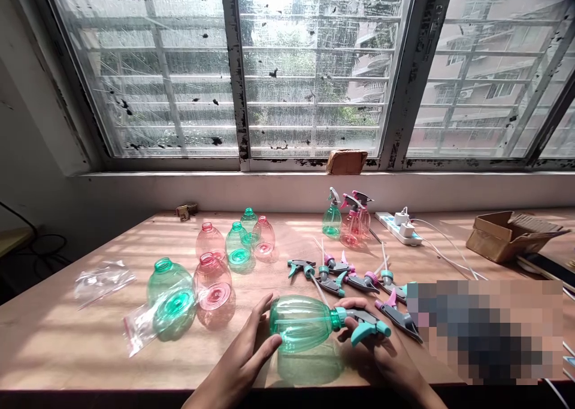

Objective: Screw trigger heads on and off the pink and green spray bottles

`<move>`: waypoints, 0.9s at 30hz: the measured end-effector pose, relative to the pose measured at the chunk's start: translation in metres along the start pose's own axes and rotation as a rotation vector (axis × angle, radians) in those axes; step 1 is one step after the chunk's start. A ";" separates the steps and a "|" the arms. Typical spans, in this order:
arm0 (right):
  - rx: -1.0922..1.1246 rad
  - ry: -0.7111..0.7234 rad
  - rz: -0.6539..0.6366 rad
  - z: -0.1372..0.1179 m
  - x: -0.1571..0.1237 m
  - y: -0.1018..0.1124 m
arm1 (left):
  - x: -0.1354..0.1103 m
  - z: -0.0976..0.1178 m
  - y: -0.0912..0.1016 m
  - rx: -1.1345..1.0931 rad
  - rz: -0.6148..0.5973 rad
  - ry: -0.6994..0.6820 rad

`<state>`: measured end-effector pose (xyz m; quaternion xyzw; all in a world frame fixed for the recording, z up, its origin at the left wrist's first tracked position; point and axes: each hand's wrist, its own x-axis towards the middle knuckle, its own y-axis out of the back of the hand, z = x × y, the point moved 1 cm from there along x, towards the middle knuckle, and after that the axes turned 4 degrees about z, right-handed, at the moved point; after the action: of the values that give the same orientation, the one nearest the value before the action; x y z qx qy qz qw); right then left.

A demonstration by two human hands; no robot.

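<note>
low in the middle of the frame my left hand (245, 352) cups the green bottle (303, 324) on its side, steadying it, while my right hand (381, 352) grips the spray head (366, 325) at its neck.

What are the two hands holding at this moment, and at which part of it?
Both hold one green spray bottle, lying sideways. The left hand cups its rounded base; the right hand has its grip at the trigger head on the neck.

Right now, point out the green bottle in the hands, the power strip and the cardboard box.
green bottle (300, 322): head view, middle of its clear green body.
power strip (398, 226): head view, white top face, near the plugs.
cardboard box (498, 236): head view, its front wall.
</note>
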<state>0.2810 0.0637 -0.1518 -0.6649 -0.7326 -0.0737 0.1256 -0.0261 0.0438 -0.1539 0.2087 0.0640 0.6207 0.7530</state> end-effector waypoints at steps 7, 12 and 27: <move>-0.026 0.002 -0.025 0.004 0.002 0.002 | -0.005 0.013 0.001 0.117 0.002 -0.128; -0.023 -0.025 -0.017 -0.006 0.000 -0.002 | -0.002 0.008 0.000 0.085 0.032 -0.089; -0.041 -0.011 0.005 -0.004 0.000 -0.001 | -0.004 0.010 0.000 0.072 -0.024 -0.075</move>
<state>0.2805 0.0626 -0.1476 -0.6695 -0.7300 -0.0847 0.1081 -0.0230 0.0380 -0.1458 0.2580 0.0605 0.6007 0.7543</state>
